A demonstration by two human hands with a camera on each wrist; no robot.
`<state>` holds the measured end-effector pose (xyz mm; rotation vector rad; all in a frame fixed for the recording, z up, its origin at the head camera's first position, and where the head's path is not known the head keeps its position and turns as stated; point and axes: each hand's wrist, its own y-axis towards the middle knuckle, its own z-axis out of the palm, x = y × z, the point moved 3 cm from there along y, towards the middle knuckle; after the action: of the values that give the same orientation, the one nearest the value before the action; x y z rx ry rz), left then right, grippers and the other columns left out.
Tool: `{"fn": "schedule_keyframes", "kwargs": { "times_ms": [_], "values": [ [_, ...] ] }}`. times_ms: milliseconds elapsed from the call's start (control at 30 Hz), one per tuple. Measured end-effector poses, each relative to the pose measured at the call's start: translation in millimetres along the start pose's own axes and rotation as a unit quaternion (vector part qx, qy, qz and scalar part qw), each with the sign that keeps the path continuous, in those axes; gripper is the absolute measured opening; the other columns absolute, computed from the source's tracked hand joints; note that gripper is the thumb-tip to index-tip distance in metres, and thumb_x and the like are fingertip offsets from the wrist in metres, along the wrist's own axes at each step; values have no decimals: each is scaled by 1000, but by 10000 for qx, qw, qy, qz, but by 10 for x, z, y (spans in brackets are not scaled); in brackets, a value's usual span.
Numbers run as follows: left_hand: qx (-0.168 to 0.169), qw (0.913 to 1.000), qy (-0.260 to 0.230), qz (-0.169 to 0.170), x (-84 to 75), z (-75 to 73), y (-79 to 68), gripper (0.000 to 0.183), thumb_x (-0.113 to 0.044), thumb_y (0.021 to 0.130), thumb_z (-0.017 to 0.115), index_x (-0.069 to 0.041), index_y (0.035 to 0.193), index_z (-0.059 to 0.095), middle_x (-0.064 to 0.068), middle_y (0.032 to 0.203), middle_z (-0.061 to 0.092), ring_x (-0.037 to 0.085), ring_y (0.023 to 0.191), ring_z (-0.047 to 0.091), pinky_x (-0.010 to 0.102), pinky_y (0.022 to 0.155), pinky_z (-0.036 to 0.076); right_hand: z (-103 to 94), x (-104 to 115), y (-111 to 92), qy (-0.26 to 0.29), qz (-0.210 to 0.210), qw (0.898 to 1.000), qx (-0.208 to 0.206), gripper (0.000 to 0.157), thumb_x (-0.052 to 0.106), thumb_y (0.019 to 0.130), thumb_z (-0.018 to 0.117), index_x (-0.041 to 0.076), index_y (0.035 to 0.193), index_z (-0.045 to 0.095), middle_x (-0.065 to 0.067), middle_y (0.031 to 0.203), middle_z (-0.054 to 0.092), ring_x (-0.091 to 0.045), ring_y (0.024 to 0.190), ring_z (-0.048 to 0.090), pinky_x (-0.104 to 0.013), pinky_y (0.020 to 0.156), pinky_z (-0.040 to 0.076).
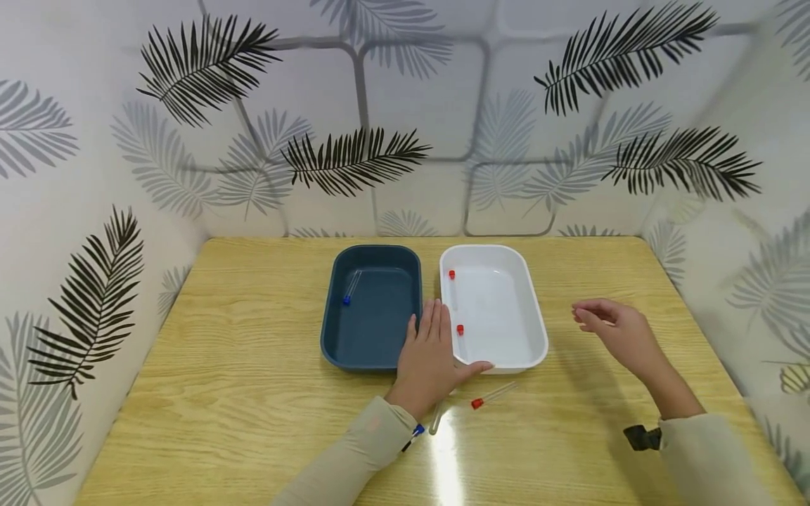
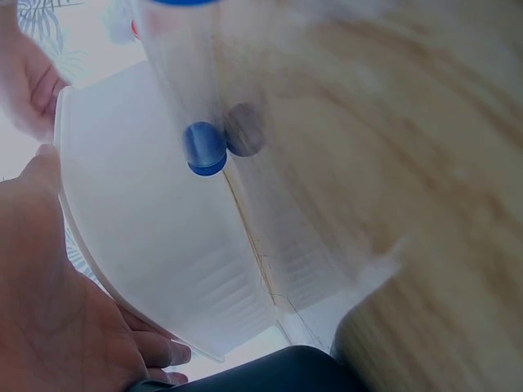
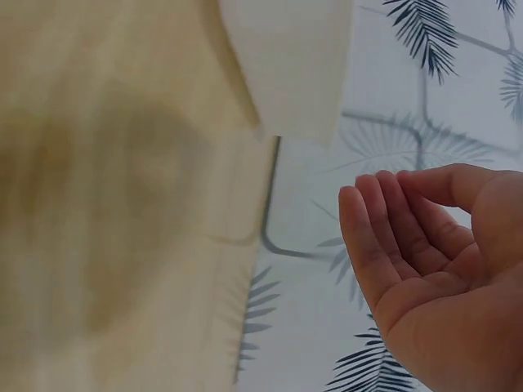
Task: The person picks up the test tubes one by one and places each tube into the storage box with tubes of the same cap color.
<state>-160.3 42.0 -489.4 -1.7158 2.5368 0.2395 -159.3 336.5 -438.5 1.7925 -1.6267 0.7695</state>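
My left hand lies with straight fingers over the near left corner of the white tray, thumb spread along its front rim. In the left wrist view, that palm is up against the tray's edge. Inside the white tray are two red-capped tubes, one cap farther back and one cap nearer. My right hand is raised to the right of the tray. Its fingers bend loosely toward the thumb with nothing between them, as the right wrist view also shows.
Left of the white tray stands a dark blue tray holding a blue-capped tube. A red-capped tube lies in front of the white tray. Near my left sleeve are a blue cap and a clear tube end. A patterned wall borders the table.
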Motion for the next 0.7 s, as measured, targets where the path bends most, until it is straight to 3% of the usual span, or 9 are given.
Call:
{"fn": "schedule_keyframes", "kwargs": {
  "times_ms": [133, 333, 567, 700],
  "values": [
    [3, 10000, 24, 18, 4, 7, -5, 119, -90, 68, 13, -2, 148, 14, 12, 154, 13, 24, 141, 2, 46, 111, 11, 79, -141, -140, -168, -115, 9998, -83, 32, 29, 97, 50, 4, 112, 63, -16, 106, 65, -11, 87, 64, -21, 69, 52],
    [-78, 10000, 3, 53, 9, 3, -7, 118, -89, 69, 15, -1, 148, 15, 13, 154, 13, 25, 141, 4, 46, 110, 12, 193, -248, -270, -575, -344, 9976, -154, 29, 26, 95, 54, 4, 109, 66, -10, 104, 67, 3, 89, 58, -12, 71, 47],
    [23, 10000, 20, 66, 5, -14, -14, 118, -89, 70, 16, -1, 148, 13, 13, 154, 12, 25, 141, 4, 46, 111, 11, 390, -264, -358, -904, -851, 9922, 62, 17, 13, 91, 61, 4, 102, 69, -5, 97, 69, -16, 86, 63, -26, 71, 52],
    [59, 10000, 29, 59, -1, -28, -20, 118, -89, 70, 15, -2, 148, 13, 12, 154, 11, 25, 141, 3, 46, 111, 11, 496, -246, -398, -941, -1270, 9868, 353, 14, 4, 87, 64, 4, 100, 70, -6, 94, 69, -14, 79, 64, -28, 66, 53]
  ]
}}
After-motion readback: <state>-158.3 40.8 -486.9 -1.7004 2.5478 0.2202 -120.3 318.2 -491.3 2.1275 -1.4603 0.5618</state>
